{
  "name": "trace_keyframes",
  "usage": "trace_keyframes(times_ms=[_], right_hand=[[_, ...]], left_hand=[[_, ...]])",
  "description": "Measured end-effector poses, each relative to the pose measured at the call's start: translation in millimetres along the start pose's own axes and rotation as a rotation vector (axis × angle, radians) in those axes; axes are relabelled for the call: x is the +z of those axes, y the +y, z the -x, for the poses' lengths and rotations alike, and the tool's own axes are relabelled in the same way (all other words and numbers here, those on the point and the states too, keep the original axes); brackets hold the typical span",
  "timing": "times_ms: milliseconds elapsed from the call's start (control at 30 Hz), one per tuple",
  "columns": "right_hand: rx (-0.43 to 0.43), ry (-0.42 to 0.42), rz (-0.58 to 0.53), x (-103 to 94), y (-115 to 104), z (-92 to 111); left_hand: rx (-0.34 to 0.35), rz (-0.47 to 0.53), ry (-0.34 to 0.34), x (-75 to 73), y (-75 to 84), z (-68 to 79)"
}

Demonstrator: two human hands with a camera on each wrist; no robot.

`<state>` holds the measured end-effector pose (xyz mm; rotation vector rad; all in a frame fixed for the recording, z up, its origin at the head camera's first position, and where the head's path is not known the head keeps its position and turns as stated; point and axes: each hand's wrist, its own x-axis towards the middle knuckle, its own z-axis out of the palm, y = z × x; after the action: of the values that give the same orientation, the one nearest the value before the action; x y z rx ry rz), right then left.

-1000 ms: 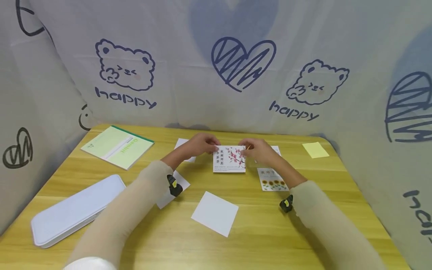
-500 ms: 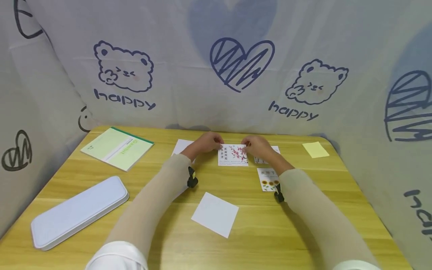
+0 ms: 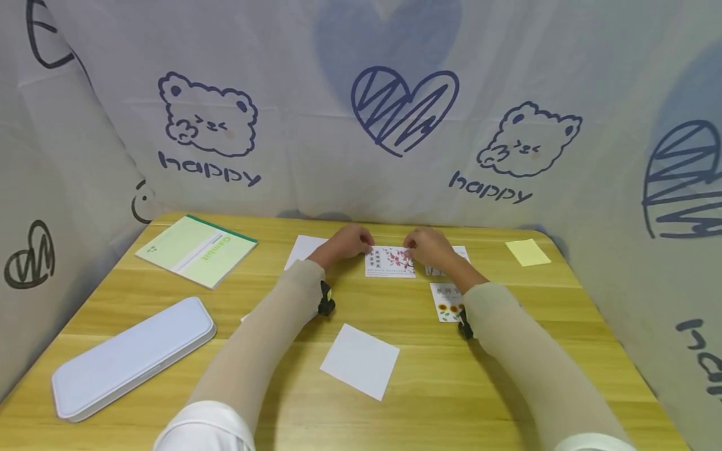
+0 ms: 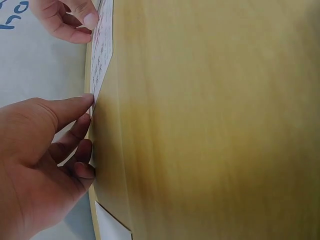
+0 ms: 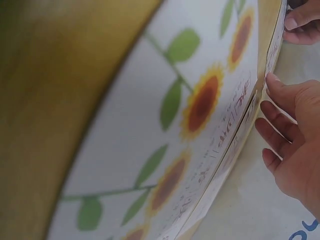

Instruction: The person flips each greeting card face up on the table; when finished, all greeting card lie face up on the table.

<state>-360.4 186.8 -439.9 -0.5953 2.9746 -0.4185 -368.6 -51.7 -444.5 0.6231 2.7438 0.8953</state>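
A white card with pink blossoms and dark characters (image 3: 389,264) lies near the back of the table, between both hands. My left hand (image 3: 350,242) pinches its far left corner, thumb on top. At the far right corner, my right hand (image 3: 431,247) pinches the card between thumb and fingers. In the left wrist view, the card (image 4: 102,55) lies close along the tabletop. Partly under my right hand is another printed card (image 3: 433,271). A sunflower card (image 5: 150,120) fills much of the right wrist view, below my right wrist.
A blank white card (image 3: 361,362) lies front centre, another white card (image 3: 303,248) left of my left hand. My left sleeve mostly hides a further card. A white case (image 3: 132,357) and a green notebook (image 3: 197,250) lie left; yellow sticky notes (image 3: 527,251) lie back right.
Both hands have carried the blossom card a little away and to the right, down onto the table. In the last half second they have hardly moved.
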Motion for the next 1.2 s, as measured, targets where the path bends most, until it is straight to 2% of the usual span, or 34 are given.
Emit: trace_keyframes(times_ms=[300, 433, 533, 633, 733, 933, 1067, 1200], right_hand=[[-0.02, 0.021, 0.055, -0.8, -4, -4], [-0.034, 0.057, 0.072, -3.2, -6, -2], [-0.057, 0.102, 0.066, -6.5, -8, 4], [-0.068, 0.126, 0.015, -11.7, -11, 19], [-0.052, 0.14, -0.059, -17.7, -18, 43], [-0.051, 0.14, -0.164, -16.1, -40, 94], [-0.052, 0.061, -0.23, -5.0, -52, 127], [-0.025, -0.039, -0.314, 6.9, -66, 154]], left_hand=[[-0.005, -0.029, 0.008, -1.3, -3.6, -1.6], [-0.009, -0.012, 0.029, -7.4, -3.6, 4.8], [0.014, 0.008, 0.034, -15.3, -0.7, 14.7], [0.054, 0.023, -0.001, -22.4, 7.4, 29.9], [0.089, 0.039, -0.049, -25.6, 15.9, 49.6], [0.101, 0.046, -0.094, -20.9, 20.3, 95.9], [0.112, -0.004, -0.108, -12.6, 17.0, 125.8], [0.117, -0.02, -0.13, -6.1, 14.8, 149.0]])
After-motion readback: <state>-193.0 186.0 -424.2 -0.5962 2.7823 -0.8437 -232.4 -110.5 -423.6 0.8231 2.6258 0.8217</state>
